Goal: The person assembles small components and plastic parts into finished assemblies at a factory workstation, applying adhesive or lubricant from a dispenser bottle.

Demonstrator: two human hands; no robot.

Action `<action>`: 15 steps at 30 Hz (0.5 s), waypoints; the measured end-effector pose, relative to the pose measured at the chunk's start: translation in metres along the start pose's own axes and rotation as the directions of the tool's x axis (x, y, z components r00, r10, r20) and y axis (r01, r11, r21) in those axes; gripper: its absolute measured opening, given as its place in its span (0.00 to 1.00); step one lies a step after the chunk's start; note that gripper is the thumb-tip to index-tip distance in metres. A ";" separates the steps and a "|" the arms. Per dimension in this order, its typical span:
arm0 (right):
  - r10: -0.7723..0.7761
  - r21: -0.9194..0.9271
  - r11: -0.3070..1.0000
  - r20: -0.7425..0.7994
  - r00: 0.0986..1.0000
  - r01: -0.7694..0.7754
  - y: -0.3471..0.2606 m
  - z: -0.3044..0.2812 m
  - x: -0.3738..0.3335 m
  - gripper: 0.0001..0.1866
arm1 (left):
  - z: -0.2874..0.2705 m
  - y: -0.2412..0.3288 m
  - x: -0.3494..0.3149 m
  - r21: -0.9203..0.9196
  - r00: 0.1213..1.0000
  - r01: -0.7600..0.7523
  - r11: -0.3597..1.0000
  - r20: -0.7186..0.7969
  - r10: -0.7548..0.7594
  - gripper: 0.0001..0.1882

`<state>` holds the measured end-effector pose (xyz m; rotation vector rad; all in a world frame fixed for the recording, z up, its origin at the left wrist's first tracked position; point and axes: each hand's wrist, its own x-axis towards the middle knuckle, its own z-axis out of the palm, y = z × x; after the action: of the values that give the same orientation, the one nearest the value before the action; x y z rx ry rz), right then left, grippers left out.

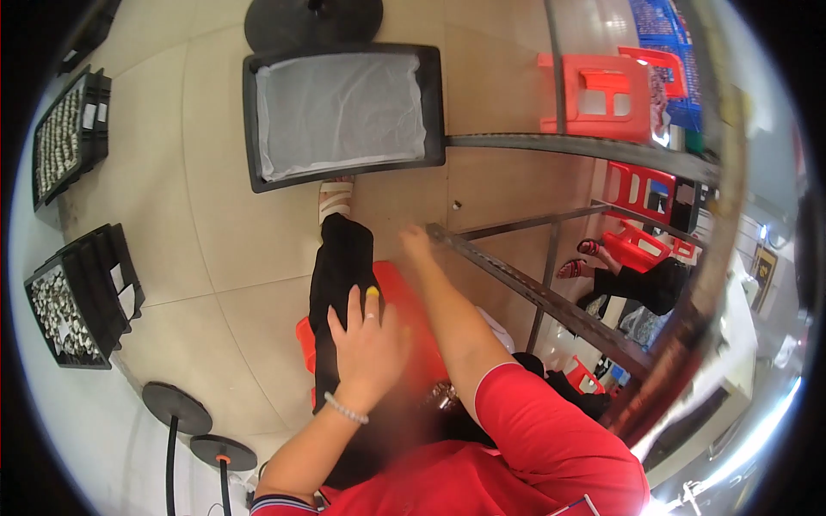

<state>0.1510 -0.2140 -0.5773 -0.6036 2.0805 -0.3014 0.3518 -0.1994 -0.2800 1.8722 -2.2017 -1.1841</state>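
My left hand (372, 340) is raised over my black-trousered leg (337, 267), fingers spread and nothing in them. It has a yellow cover on one fingertip, a ring and a pale bead bracelet. My right arm reaches forward, and my right hand (415, 242) is beside the end of a metal frame bar (508, 275); its fingers are too unclear to tell what they touch. Ahead of both hands, a black tray (436, 112) lined with a thin whitish sheet (340, 112) lies near my sandalled foot (335, 196). Part of a red plastic stool (397, 288) shows beneath my arms.
Along the left wall stand stacked black crates of small pale pieces (64, 318) and another such stack (73, 138). Round black stand bases (176, 406) are at lower left. To the right rise a metal frame (585, 150), red stools (602, 95) and another person's legs (641, 284).
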 end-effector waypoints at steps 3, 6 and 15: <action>0.136 0.039 0.990 -0.055 0.989 -0.134 0.021 -0.037 0.061 0.28 | 0.002 0.010 0.010 0.021 0.998 -0.057 0.998 0.003 0.057 0.17; 0.151 -0.091 0.984 -0.022 0.988 -0.152 0.017 -0.053 0.082 0.28 | 0.001 0.006 0.009 0.068 0.997 -0.060 0.996 0.061 0.056 0.20; 0.151 -0.131 0.976 -0.180 0.972 -0.176 0.084 -0.097 0.187 0.33 | -0.021 0.008 0.026 0.007 0.988 -0.090 0.996 0.129 0.088 0.14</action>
<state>-0.0409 -0.2430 -0.6948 -0.5024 2.3153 -0.1087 0.3476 -0.2327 -0.2722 1.7274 -2.3353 -1.3127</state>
